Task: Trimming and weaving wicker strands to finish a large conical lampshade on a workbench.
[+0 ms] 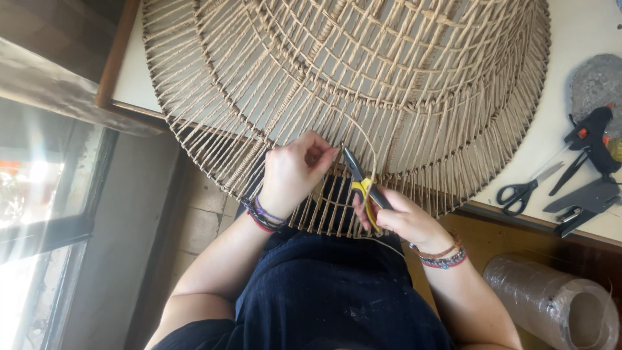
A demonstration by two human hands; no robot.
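Head view: left hand (293, 170) pinching a strand on the round woven-cord wire frame (363, 84); right hand (403, 217) closed around yellow-handled pliers (360, 179). Best kept taut, jaws near the rim.

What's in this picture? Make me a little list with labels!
left hand: pinches strands of the round woven frame
right hand: holds yellow-handled pliers, tips at the weave
table: white, frame lies on it
beside frame: scissors, black glue gun
lower right: roll of clear film
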